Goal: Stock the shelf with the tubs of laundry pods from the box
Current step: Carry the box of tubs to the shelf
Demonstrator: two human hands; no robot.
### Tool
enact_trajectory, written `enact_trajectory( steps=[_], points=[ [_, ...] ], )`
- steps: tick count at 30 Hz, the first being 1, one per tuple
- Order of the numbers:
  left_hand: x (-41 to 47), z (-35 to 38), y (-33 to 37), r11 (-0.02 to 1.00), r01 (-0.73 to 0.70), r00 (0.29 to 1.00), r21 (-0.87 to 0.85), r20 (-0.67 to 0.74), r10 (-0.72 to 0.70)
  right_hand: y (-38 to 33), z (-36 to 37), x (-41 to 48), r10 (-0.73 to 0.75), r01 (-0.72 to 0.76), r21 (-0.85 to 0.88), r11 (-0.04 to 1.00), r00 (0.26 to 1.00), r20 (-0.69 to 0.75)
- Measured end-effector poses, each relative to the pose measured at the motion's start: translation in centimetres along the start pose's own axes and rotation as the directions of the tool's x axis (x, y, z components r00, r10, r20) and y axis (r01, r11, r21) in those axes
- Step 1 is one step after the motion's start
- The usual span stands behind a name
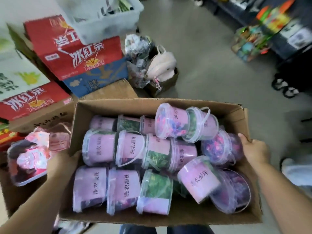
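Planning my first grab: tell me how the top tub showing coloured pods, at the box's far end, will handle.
The tub probably rolls if nudged: round, on its side atop others. Its smooth clear plastic may be slippery. It looks full of pods, so likely hefty.

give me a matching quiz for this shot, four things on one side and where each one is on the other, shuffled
Things:
1 left hand
2 right hand
3 cream backpack
4 grey plastic crate

Places:
a on top of the stacked red cartons
b at the left wall of the cardboard box full of tubs of laundry pods
c in a small open box on the floor
d gripping the cardboard box's right wall

Pairs: 1-b, 2-d, 3-c, 4-a
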State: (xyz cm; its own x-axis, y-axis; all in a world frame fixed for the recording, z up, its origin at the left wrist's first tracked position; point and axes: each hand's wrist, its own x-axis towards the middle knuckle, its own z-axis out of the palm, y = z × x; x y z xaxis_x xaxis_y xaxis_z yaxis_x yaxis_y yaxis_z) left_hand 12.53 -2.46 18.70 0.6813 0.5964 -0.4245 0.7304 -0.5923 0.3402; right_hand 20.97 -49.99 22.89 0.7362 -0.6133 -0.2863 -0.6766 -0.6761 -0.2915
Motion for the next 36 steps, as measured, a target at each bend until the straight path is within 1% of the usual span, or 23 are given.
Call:
enact_trajectory(
  steps=[2, 4, 6, 8, 11, 14, 17, 19, 20, 22, 24, 25, 26, 28, 29, 30, 31, 32, 33, 34, 36],
  points=[
    [-0.4, -0.5, 1.8, 0.992, -0.125, 0.992, 0.033, 0.016, 0.125, 4.2, -1.9, -2.8, 0.085, -0.083, 0.050, 0.995, 0.995, -0.045],
    [-1.3, -0.8, 4.1, 0.962, -0.249, 0.968, 0.116, 0.036, 0.246, 8.9, -3.0, -5.7, 0.168, -0.160, 0.092, 0.983, 0.982, -0.083],
    [-2.4, -0.6, 6.7, 0.918, -0.341, 0.940, 0.205, 0.055, 0.337, 13.5, -3.4, -8.4, 0.288, -0.269, 0.166, 0.949, 0.952, -0.101],
    [-4.2, 0.6, 9.2, 0.876, -0.417, 0.909, 0.241, 0.084, 0.409, 18.1, -3.8, -11.0, 0.424, -0.395, 0.229, 0.890, 0.901, -0.093],
    [-7.3, 3.2, 12.5, 0.826, -0.513, 0.858, 0.236, 0.154, 0.489, 24.5, -3.7, -14.8, 0.589, -0.555, 0.286, 0.781, 0.807, -0.042],
    [-11.1, 7.2, 15.5, 0.732, -0.620, 0.784, 0.280, 0.257, 0.565, 30.9, -3.8, -18.6, 0.692, -0.652, 0.314, 0.690, 0.722, -0.020],
    [-15.7, 11.8, 17.8, 0.698, -0.669, 0.740, 0.255, 0.317, 0.594, 36.9, -4.1, -21.3, 0.778, -0.728, 0.342, 0.594, 0.628, -0.014],
    [-19.3, 15.4, 19.6, 0.666, -0.714, 0.692, 0.215, 0.362, 0.625, 41.5, -4.4, -23.0, 0.832, -0.772, 0.368, 0.519, 0.555, -0.008],
    [-21.0, 16.7, 20.3, 0.630, -0.746, 0.658, 0.216, 0.389, 0.645, 43.5, -4.4, -23.7, 0.850, -0.784, 0.387, 0.485, 0.527, 0.003],
    [-25.4, 19.9, 22.1, 0.533, -0.799, 0.599, 0.279, 0.451, 0.662, 47.8, -4.7, -25.2, 0.896, -0.816, 0.431, 0.386, 0.443, 0.036],
    [-30.7, 23.1, 24.1, 0.461, -0.821, 0.571, 0.338, 0.464, 0.677, 52.2, -5.4, -26.8, 0.924, -0.841, 0.444, 0.310, 0.376, 0.065],
    [-33.2, 24.3, 24.9, 0.433, -0.832, 0.553, 0.346, 0.464, 0.692, 53.9, -5.7, -27.3, 0.932, -0.847, 0.448, 0.287, 0.354, 0.073],
    [-36.2, 25.9, 25.7, 0.397, -0.853, 0.520, 0.340, 0.484, 0.703, 56.0, -6.2, -28.1, 0.944, -0.855, 0.455, 0.250, 0.319, 0.080],
    [-41.3, 29.5, 27.2, 0.335, -0.898, 0.440, 0.285, 0.544, 0.715, 60.0, -7.4, -29.3, 0.967, -0.865, 0.472, 0.169, 0.238, 0.089],
    [-43.6, 31.0, 27.7, 0.332, -0.914, 0.405, 0.234, 0.575, 0.711, 61.9, -8.0, -29.8, 0.975, -0.868, 0.478, 0.133, 0.201, 0.094],
    [-45.4, 32.1, 28.2, 0.363, -0.917, 0.382, 0.162, 0.612, 0.692, 63.3, -8.5, -30.2, 0.979, -0.871, 0.479, 0.110, 0.179, 0.099],
    [-47.1, 33.7, 28.8, 0.365, -0.924, 0.348, 0.111, 0.638, 0.687, 64.9, -9.1, -30.7, 0.983, -0.874, 0.478, 0.085, 0.151, 0.102],
    [-48.8, 35.1, 29.4, 0.332, -0.937, 0.320, 0.108, 0.645, 0.694, 66.4, -9.7, -31.2, 0.987, -0.875, 0.480, 0.056, 0.120, 0.103],
    [-50.1, 36.8, 30.3, 0.257, -0.954, 0.294, 0.156, 0.658, 0.693, 67.8, -10.2, -31.6, 0.991, -0.872, 0.489, 0.029, 0.090, 0.102],
    [-51.6, 38.4, 31.4, 0.151, -0.969, 0.245, 0.196, 0.670, 0.701, 69.1, -10.6, -32.0, 0.993, -0.866, 0.500, -0.001, 0.060, 0.105],
    [-54.6, 41.2, 33.5, 0.011, -0.982, 0.140, 0.191, 0.678, 0.722, 71.0, -11.5, -32.4, 0.994, -0.851, 0.522, -0.050, 0.009, 0.110]
  ],
)
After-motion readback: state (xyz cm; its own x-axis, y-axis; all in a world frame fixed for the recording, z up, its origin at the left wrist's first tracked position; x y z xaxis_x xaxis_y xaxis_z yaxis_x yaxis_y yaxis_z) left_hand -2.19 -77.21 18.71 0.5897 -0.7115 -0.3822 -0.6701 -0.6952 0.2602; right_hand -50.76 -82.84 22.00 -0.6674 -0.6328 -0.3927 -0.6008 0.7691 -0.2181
